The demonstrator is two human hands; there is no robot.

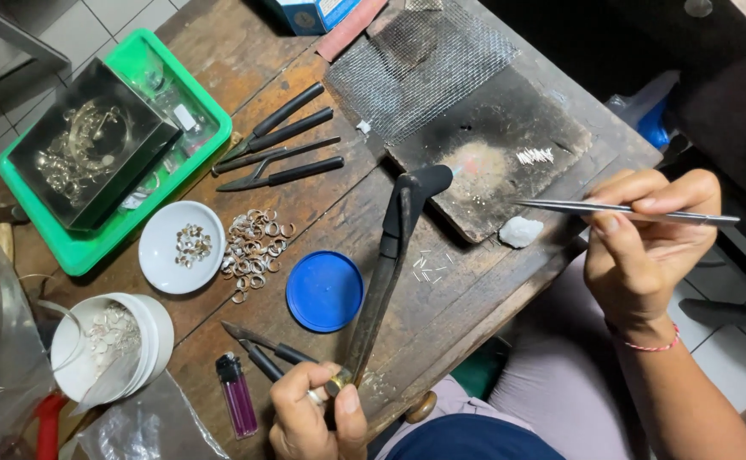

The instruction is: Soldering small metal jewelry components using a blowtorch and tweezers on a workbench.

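My left hand (313,413) grips the near end of a long black torch (387,264) at its brass fitting, near the bench's front edge. The torch's black nozzle points at a scorched soldering block (496,145). My right hand (645,243) holds slim metal tweezers (577,207), their tips over the block's near right edge. Tiny silver wire pieces (535,156) lie on the block, and more small wire bits (431,268) lie on the wooden bench (322,200). A white lump (521,231) rests beside the block.
A heap of silver rings (255,243), a white dish (181,247), a blue lid (324,290), several pliers (283,145), cutters (262,349), a purple lighter (236,394), a white cup (117,341), a green tray (155,158) holding a dark box, and wire mesh (420,64) cover the bench.
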